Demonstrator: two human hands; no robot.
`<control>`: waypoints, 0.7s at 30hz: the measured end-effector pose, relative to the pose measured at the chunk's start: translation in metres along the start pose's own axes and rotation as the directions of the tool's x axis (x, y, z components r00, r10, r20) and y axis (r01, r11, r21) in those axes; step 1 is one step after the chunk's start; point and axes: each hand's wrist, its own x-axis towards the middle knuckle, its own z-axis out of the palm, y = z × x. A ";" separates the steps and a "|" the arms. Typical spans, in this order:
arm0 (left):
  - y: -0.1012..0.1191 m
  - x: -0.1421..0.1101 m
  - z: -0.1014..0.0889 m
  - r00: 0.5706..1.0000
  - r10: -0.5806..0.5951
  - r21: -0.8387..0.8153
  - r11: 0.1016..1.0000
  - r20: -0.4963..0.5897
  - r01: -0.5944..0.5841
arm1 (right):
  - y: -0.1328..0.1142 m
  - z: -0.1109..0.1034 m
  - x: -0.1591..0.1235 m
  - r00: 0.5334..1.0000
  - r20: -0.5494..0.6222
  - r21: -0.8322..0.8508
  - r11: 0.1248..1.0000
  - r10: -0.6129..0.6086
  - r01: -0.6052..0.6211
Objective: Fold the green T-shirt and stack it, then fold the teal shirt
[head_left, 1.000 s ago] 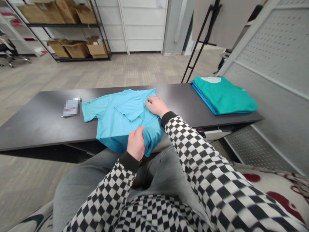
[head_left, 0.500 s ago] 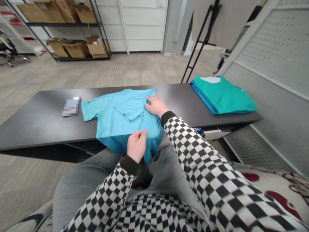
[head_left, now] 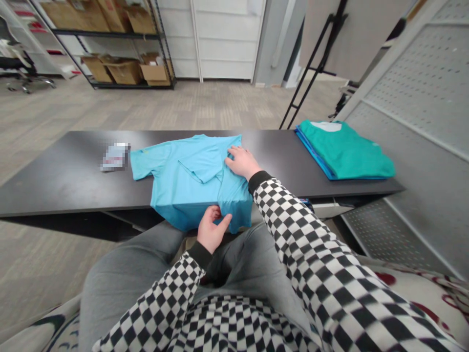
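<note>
A light blue T-shirt (head_left: 183, 181) lies on the dark table, its lower part hanging over the front edge toward my knees. One sleeve points left, while the other is folded inward across the middle. My right hand (head_left: 242, 161) rests on the shirt's right edge near the top, fingers spread on the cloth. At the hanging hem, my left hand (head_left: 213, 230) has its thumb and fingers apart, close to the fabric. Whether its fingertips touch the cloth I cannot tell.
Folded clothes, a green shirt (head_left: 348, 151) above blue ones, sit at the table's right end. A blurred small packet (head_left: 115, 157) lies left of the shirt on the table (head_left: 54, 181). A grey perforated panel (head_left: 421, 107) stands at the right.
My left hand has opened from its pinch on the shirt's lower part and moved slightly down. The hem now hangs looser. My right hand stays on the shirt; the view has shifted slightly.
</note>
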 end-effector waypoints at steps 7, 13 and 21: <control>-0.008 0.002 0.002 0.993 -0.086 0.085 0.993 0.087 0.079 | 0.001 0.001 0.000 1.000 -0.008 0.002 1.000 -0.004 0.004; -0.033 -0.001 -0.001 0.972 -0.163 0.056 0.986 0.169 0.156 | 0.002 0.002 0.000 1.000 -0.005 -0.002 1.000 0.002 -0.002; -0.085 -0.008 -0.031 0.980 -0.114 0.289 0.955 0.164 0.063 | 0.002 0.001 0.000 1.000 -0.003 0.001 1.000 0.002 -0.001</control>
